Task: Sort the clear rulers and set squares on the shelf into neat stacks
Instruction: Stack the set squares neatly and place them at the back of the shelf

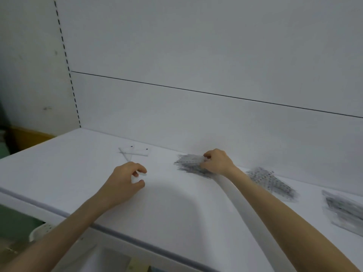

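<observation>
Shelf (176, 213): white and flat, with a grey strip along the front edge. Below that edge, under the left forearm, is a white perforated basket (39, 230), only partly seen.

Left hand (125, 179): over the shelf, well to the left of the right hand. Fingers curled, thumb and forefinger parted in a C shape. A pale patch sits between them; I cannot tell whether a clear piece is pinched there or the hand holds nothing.

Outer stack (343, 211): clear printed pieces lying flat at the frame's right edge, well right of the right forearm. Blurred, so the shapes are not readable.

Middle stack (273, 183): more clear printed pieces, just right of the right wrist and apart from the outer stack. Pointed ends suggest set squares.

Right hand (216, 161): farther back than the left hand. Fingers curled over the right end of the gripped stack (188, 163), with the thumb at its near edge, so the hand holds that stack. The stack fans out leftward from the hand, resting on the shelf. It is smeared by blur.

Loose clear rulers (133, 152): just beyond the left hand, crossing one another flat on the shelf, with two dark dots showing. Well left of the right hand.

Back panel (196, 55): white, with one dark seam across it. A slotted upright (66, 55) stands at its left side.
</observation>
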{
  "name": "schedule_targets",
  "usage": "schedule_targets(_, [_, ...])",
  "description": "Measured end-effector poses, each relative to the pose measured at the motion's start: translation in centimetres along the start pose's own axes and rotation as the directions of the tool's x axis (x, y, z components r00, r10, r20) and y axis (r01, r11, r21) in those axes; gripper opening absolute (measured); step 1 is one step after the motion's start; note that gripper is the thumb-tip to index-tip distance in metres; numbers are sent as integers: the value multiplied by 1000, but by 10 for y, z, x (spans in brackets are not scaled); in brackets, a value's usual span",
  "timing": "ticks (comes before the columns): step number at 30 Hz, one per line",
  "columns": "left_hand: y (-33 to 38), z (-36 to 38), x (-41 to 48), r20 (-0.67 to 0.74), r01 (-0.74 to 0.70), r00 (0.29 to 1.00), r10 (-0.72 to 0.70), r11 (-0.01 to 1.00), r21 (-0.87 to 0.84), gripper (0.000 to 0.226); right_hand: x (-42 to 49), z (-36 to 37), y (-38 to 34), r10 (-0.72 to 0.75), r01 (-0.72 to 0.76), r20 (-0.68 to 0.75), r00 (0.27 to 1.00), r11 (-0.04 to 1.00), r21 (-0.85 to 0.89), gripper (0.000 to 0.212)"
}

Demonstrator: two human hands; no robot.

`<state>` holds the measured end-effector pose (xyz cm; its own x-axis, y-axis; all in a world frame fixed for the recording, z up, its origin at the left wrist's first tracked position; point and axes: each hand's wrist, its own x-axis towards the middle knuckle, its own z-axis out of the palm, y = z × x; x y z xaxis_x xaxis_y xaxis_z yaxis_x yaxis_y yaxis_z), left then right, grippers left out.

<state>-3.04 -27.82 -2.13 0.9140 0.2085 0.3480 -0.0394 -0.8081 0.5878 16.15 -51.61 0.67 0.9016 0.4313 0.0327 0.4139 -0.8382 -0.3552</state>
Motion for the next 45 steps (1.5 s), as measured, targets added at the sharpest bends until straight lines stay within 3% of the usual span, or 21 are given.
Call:
schedule_targets(4, [-6,-3,3,3,2,1000,-2,1000,-6,25,-7,-6,-1,-50,49,-11,999,998,-39,55])
schedule_targets(10, [-27,-18,15,35,-16,999,17,1000,-23,23,-24,1,-10,-262,254,-158,952,965,-66,69])
schedule_targets(14, [-59,-38,25,43,-13,999,15,999,-51,22,-30,10,-47,-364,363,-211,907,931,-45,48])
schedule_targets(16, [-79,-51,31,61,-18,998,21,999,-49,21,-29,19,-79,-359,356,-180,916,933,-51,38])
schedule_targets(21, [-133,-93,50,74,-75,994,77,996,-39,24,15,62,-162,-321,316,-40,946,944,-97,49])
schedule_targets(25, [-173,-123,65,127,-117,985,120,993,-35,23,61,103,-209,-147,156,65,987,971,-183,64])
schedule_targets(28, [-190,-138,77,165,-127,977,135,990,-57,18,73,122,-226,-85,107,103,991,966,-235,59])
schedule_targets(32, [-196,-136,88,189,-170,966,179,984,-60,27,60,128,-231,-208,196,-12,978,940,-279,47])
schedule_targets(35, [-190,-127,91,213,-203,953,216,976,-84,28,42,129,-236,-329,302,-11,944,880,-366,43])
schedule_targets(40, [-178,-111,87,244,-272,924,294,955,-121,26,-3,127,-245,-489,436,6,872,773,-462,72])
schedule_targets(45, [-168,-104,68,324,-304,884,337,941,-150,21,-62,134,-249,-531,467,-31,847,771,-432,67])
